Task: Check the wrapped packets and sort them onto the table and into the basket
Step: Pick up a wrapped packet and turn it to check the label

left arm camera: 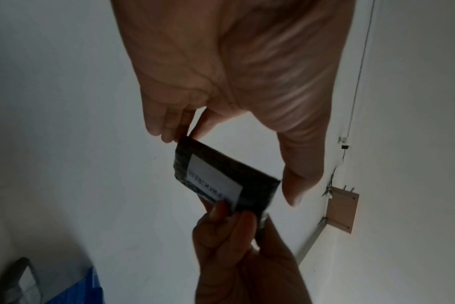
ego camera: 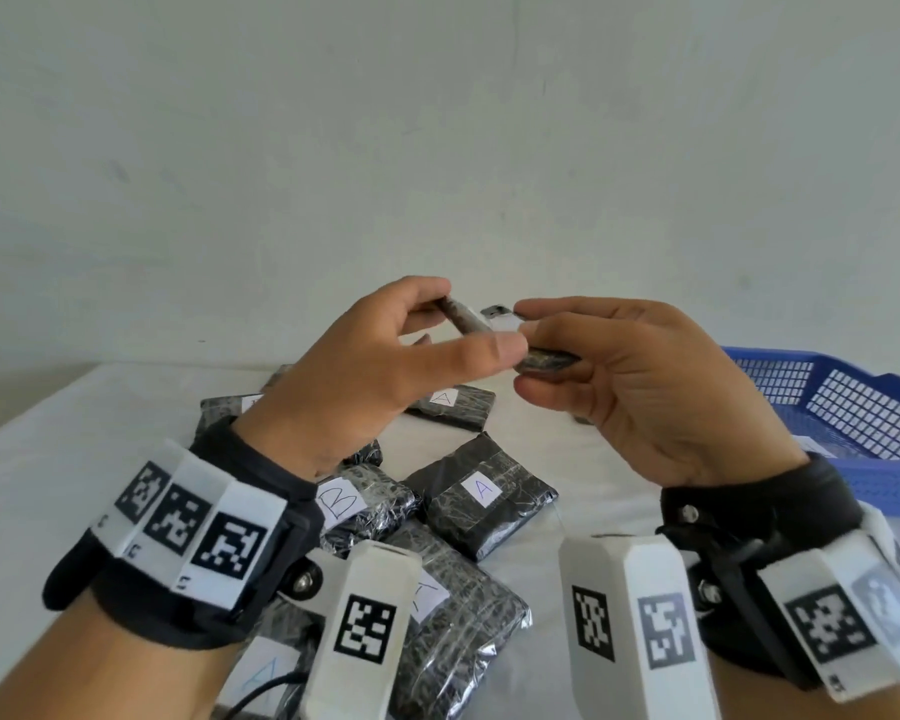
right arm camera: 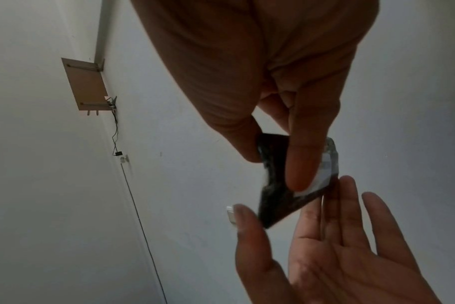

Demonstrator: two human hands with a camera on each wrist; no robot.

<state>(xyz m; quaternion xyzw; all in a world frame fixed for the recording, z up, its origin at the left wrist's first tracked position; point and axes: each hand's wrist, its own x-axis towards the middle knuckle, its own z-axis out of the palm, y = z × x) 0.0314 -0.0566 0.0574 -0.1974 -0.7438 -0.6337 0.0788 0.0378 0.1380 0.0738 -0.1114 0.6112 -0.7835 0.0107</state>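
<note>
Packet (ego camera: pixel 494 327) held up above the table (ego camera: pixel 74 433), pinched in right hand (ego camera: pixel 645 387), left hand (ego camera: pixel 354 376) fingers loose at its edge. Looks light, thin, slick wrap; best gripped by edges.

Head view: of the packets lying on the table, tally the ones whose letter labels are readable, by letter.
A packets: 3
B packet: 1
T packet: 1
Total: 5 readable; the other packets hide their labels.
</note>
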